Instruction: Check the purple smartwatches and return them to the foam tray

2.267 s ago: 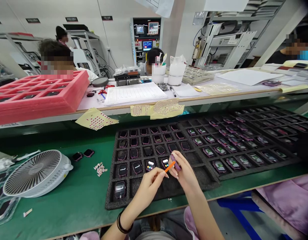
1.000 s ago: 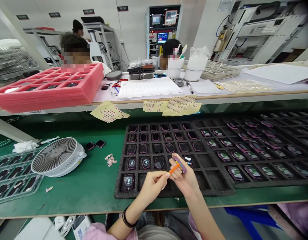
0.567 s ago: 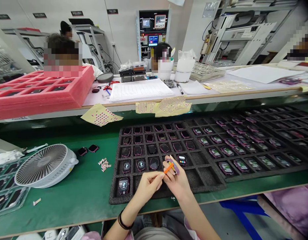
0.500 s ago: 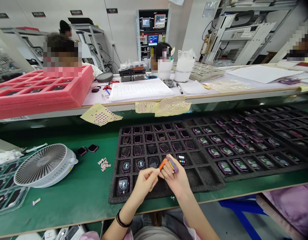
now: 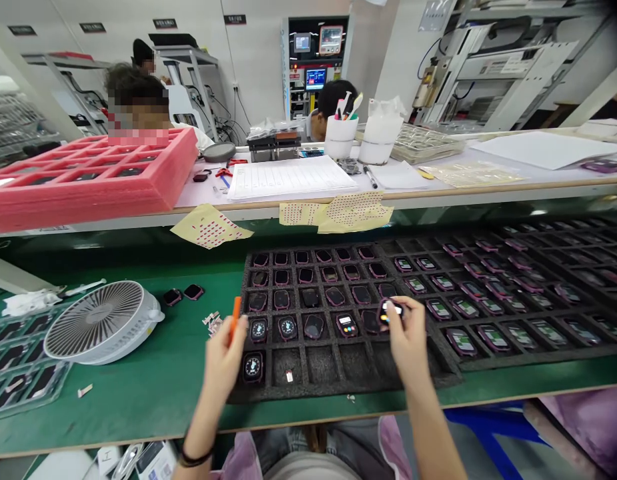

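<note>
1. Smartwatch (image 5: 383, 313), face lit in part, is gripped in the person's right hand (image 5: 409, 337) above the right-hand part of the black foam tray (image 5: 355, 363). From my distant post I cannot tell whether it touches the foam.

2. The key relation, as I judge it: the smartwatch sits at the tips of the right hand, on the side facing the other hand. A dark watch (image 5: 371, 321) lies just to its left in the same row. The right hand is plainly the nearer; the thumb covers some of the face, so I cannot read the long axis for certain.

3. The right hand pinches, its thumb laid over the front and its fingers bent around the far side, with no visible gap.

4. Well apart, the left hand (image 5: 223, 350) holds an orange stick (image 5: 236, 312) between thumb and curled fingers near the tray's left edge. I see the stick's long axis nearly upright in the view, its free end pointing away from the person.

5. Near the left hand, pale strips (image 5: 211, 323) lie heaped on the green surface (image 5: 163, 393); farther left stands a fan (image 5: 103, 323).
</note>
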### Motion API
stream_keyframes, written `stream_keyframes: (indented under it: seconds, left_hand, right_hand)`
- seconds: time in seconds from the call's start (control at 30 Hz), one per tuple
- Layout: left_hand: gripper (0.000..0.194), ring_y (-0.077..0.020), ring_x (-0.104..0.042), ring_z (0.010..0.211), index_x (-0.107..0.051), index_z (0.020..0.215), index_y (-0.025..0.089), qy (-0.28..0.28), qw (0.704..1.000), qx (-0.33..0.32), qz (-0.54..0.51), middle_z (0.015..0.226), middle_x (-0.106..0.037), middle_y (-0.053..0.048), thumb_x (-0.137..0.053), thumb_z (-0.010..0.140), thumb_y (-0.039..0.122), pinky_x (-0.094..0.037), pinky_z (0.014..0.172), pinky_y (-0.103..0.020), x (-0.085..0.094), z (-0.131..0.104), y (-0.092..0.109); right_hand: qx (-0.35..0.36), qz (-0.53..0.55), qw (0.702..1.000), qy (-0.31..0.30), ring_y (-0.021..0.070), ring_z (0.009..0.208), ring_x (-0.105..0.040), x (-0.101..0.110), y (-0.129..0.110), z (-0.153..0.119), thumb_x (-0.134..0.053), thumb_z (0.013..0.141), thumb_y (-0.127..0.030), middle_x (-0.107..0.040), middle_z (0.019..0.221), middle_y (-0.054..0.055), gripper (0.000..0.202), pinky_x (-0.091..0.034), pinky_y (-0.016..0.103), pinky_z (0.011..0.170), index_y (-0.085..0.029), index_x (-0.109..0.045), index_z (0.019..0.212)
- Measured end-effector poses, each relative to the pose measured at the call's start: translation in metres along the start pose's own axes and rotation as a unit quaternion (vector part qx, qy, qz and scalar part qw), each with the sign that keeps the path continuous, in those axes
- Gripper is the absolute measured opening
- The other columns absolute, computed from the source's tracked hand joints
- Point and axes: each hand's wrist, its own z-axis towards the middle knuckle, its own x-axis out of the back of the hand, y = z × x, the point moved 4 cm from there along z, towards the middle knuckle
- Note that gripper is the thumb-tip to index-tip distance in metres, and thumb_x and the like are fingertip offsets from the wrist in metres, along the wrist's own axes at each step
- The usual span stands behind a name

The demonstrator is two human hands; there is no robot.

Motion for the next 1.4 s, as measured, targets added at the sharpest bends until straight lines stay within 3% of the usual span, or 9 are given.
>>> stream_keyframes:
  seconds: [0.07,0.17,0.47,0.67,0.83,1.0,1.1,1.23,1.4]
  left_hand:
    - [0.033,-0.0105,-0.032,0.046,-0.045,0.066,0.021,0.032,0.989,0.020,0.143,0.051,-0.035,0.006,-0.047,0.086,0.046,-0.026,0.049,-0.021,0.036,0.011,-0.021]
    - [0.029,-0.0139,-0.044,0.045,-0.052,0.068,0.021,0.012,0.966,0.054,0.253,0.049,-0.043,0.004,-0.045,0.087,0.042,-0.027,0.050,-0.021,0.058,0.021,-0.045]
    - [0.031,-0.0184,-0.057,0.053,-0.056,0.086,0.019,0.017,0.957,0.035,0.287,0.060,-0.059,-0.001,-0.033,0.093,0.038,-0.035,0.051,-0.023,0.058,0.012,-0.055]
    - [0.035,-0.0202,-0.059,0.110,-0.058,0.112,0.019,-0.077,0.946,-0.175,0.263,0.116,-0.065,-0.009,-0.029,0.097,0.031,-0.047,0.091,-0.033,0.041,-0.009,-0.028]
    - [0.038,-0.0215,-0.037,0.136,-0.050,0.129,0.019,-0.154,0.909,-0.245,0.302,0.138,-0.053,-0.008,-0.028,0.099,0.026,-0.037,0.106,-0.044,0.017,-0.011,-0.022]
    - [0.040,-0.0214,-0.031,0.139,-0.044,0.135,0.017,-0.177,0.888,-0.267,0.330,0.140,-0.050,-0.007,-0.027,0.100,0.025,-0.028,0.114,-0.049,0.003,-0.005,-0.021]
    - [0.041,-0.0220,-0.031,0.139,-0.042,0.137,0.017,-0.181,0.876,-0.285,0.344,0.140,-0.051,-0.007,-0.028,0.100,0.025,-0.029,0.113,-0.050,0.000,-0.003,-0.019]
    - [0.040,-0.0229,-0.035,0.137,-0.044,0.136,0.017,-0.186,0.858,-0.319,0.358,0.137,-0.054,-0.009,-0.030,0.099,0.023,-0.031,0.112,-0.051,0.002,-0.007,-0.016]
    - [0.036,-0.0213,-0.036,0.137,-0.048,0.131,0.016,-0.219,0.833,-0.370,0.348,0.137,-0.054,-0.006,-0.036,0.097,0.017,-0.027,0.115,-0.051,0.017,-0.033,-0.010]
  right_hand:
    - [0.021,-0.177,0.984,-0.028,0.0167,0.068,-0.052,0.028,0.014,0.026,-0.059,0.079,-0.048,-0.060,0.086,0.004,0.031,-0.042,0.030,0.062,-0.022,-0.056,0.095]
    - [0.024,-0.296,0.949,-0.105,0.0174,0.061,-0.050,0.051,0.039,0.048,-0.055,0.078,-0.050,-0.063,0.080,0.005,0.033,-0.041,0.032,0.062,-0.021,-0.059,0.093]
    - [0.064,-0.386,0.910,-0.134,0.0253,0.071,-0.059,0.064,0.066,0.051,-0.048,0.078,-0.054,-0.067,0.085,0.009,0.037,-0.045,0.038,0.066,-0.022,-0.063,0.091]
    - [0.168,-0.377,0.897,-0.159,0.0292,0.088,-0.062,0.057,0.065,0.057,-0.041,0.084,-0.046,-0.066,0.092,0.012,0.034,-0.047,0.044,0.081,-0.020,-0.062,0.093]
    - [0.282,-0.387,0.873,-0.091,0.0355,0.109,-0.054,0.016,0.018,0.025,-0.047,0.087,-0.041,-0.060,0.110,0.020,0.027,-0.040,0.055,0.092,-0.018,-0.058,0.097]
    - [0.340,-0.273,0.814,-0.383,0.0264,0.134,-0.038,-0.090,-0.022,-0.061,-0.041,0.094,-0.024,-0.051,0.138,0.010,0.014,-0.025,0.058,0.111,-0.022,-0.054,0.098]
    - [0.327,-0.272,0.791,-0.440,0.0263,0.138,-0.032,-0.125,-0.021,-0.085,-0.038,0.096,-0.027,-0.048,0.141,0.014,0.025,-0.026,0.057,0.113,-0.017,-0.053,0.113]
    - [0.313,-0.305,0.784,-0.441,0.0267,0.137,-0.035,-0.127,-0.018,-0.089,-0.036,0.097,-0.027,-0.054,0.135,0.018,0.034,-0.027,0.055,0.113,-0.011,-0.049,0.123]
    - [0.327,-0.269,0.773,-0.472,0.0224,0.132,-0.042,-0.102,-0.029,-0.091,-0.037,0.097,-0.025,-0.062,0.125,0.010,0.022,-0.026,0.052,0.114,-0.018,-0.053,0.111]
